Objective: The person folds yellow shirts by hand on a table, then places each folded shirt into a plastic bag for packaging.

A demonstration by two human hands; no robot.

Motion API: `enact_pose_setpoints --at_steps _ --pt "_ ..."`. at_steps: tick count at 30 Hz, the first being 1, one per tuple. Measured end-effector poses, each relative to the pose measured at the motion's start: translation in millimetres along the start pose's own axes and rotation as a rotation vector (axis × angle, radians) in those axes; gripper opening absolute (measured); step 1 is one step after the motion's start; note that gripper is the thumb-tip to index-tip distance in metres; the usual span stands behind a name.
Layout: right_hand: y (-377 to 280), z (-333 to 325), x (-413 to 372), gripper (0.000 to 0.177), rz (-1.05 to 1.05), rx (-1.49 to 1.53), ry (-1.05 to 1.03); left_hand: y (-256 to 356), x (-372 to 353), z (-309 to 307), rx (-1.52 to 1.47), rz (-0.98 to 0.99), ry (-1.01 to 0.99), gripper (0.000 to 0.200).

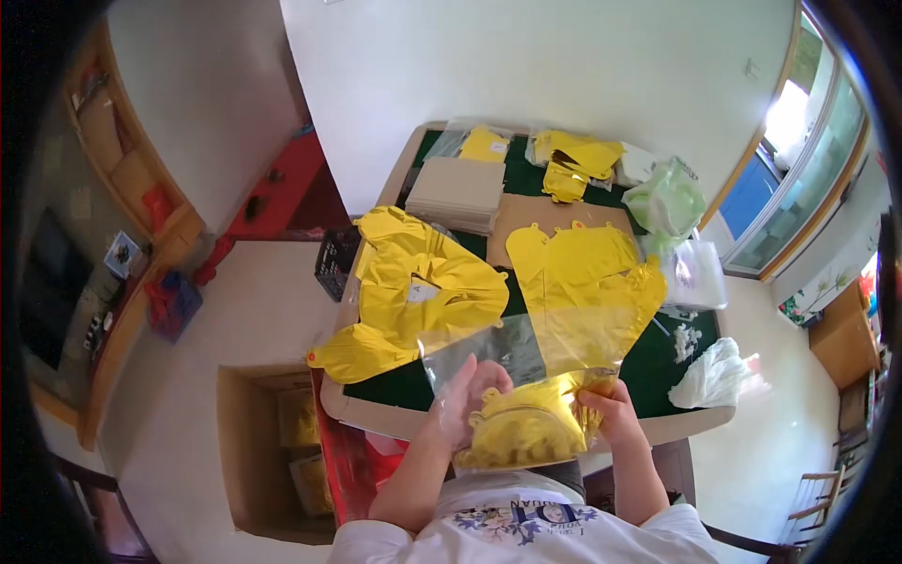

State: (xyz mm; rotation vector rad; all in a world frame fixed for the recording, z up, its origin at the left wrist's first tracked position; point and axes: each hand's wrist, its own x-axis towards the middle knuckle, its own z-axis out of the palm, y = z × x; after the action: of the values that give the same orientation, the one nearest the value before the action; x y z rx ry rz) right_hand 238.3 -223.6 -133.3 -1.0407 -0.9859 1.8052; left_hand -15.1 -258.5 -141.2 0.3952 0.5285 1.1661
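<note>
A clear plastic bag [449, 359] with a folded gold foil balloon [526, 428] in it is held up at the table's front edge, near my chest. My right hand [615, 412] grips the bag's right side, thumb over the foil. At the left side my left hand [462, 399] holds the bag with curved fingers, partly seen through the film. Beyond the bag, a flat gold foil balloon [423, 291] with a white label lies on the left. More flat gold foil balloons [578, 273] lie on the right, partly behind the film.
A cardboard stack [456, 191] and bagged gold foil pieces [578, 160] sit at the table's back. On the right are a green plastic bag [667, 202], clear bags [695, 273] and a white crumpled bag [711, 374]. An open cardboard box [249, 451] with gold packets stands at lower left.
</note>
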Motion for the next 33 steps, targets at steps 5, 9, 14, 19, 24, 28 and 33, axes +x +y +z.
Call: enact_pose_setpoints --at_steps 5,9,14,19,24,28,33 --pt "12 -12 -5 0.017 0.055 0.087 0.028 -13 1 -13 -0.060 -0.164 0.086 0.047" --pt "19 -24 -7 0.030 0.104 0.103 0.007 -25 -4 -25 -0.007 -0.101 0.052 0.039" --pt "14 -22 -7 0.032 0.168 0.054 -0.023 -30 -1 -18 0.106 0.107 -0.093 0.038" --pt "11 -14 -11 0.027 0.179 0.165 -0.036 -21 -4 -13 0.358 0.229 -0.315 0.035" --pt "4 -9 -19 0.027 0.167 0.136 -0.038 -21 -8 -3 0.136 0.165 -0.227 0.042" --pt "6 -8 -20 0.030 0.204 0.156 -0.035 -22 -8 1 0.131 0.138 -0.286 0.047" --pt "5 -5 -24 0.029 0.214 0.131 -0.048 -33 -6 -11 0.176 0.122 -0.296 0.050"
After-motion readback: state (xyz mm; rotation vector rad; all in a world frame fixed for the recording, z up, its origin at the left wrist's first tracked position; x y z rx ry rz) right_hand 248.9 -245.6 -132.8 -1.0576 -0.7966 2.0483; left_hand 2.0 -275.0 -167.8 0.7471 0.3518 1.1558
